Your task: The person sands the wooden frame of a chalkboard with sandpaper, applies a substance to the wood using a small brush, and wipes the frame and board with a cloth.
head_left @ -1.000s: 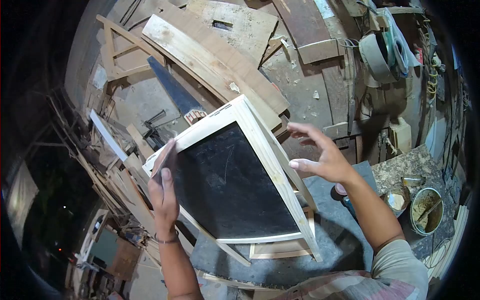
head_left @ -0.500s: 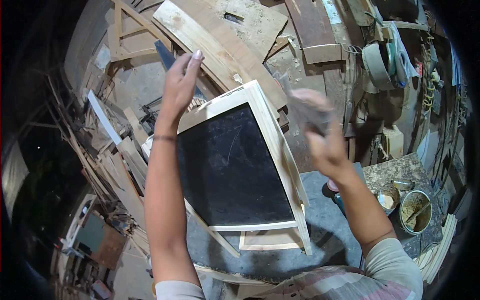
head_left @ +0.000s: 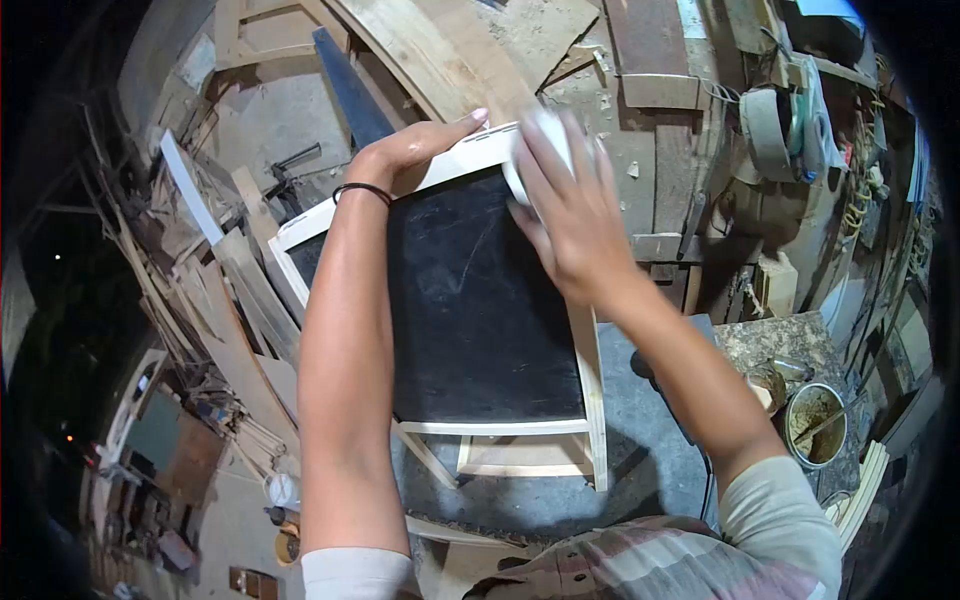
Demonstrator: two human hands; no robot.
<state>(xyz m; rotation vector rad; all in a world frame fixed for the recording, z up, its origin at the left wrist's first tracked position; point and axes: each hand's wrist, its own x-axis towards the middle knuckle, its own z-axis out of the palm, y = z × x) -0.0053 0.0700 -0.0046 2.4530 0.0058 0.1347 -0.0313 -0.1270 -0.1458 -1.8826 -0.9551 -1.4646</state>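
A black panel (head_left: 470, 320) in a pale wooden frame (head_left: 500, 428) stands on the grey work surface. My left hand (head_left: 415, 150) rests at the frame's top edge, its thumb stretched along the edge and its other fingers hidden behind. At the frame's top right corner, my right hand (head_left: 570, 215) presses a whitish sheet (head_left: 553, 138) against the wood; the hand is slightly blurred. Thin pale scratches mark the black surface.
Wooden boards (head_left: 440, 50) lie beyond the frame, beside a saw blade (head_left: 350, 95). At the right are a tin with a stick (head_left: 815, 425) and rolls of tape (head_left: 765, 135). Wood strips (head_left: 255, 300) are piled at the left.
My right hand has moved left and down onto the frame's corner with the whitish sheet. My left hand has come from above the frame to its top edge. The view has shifted slightly.
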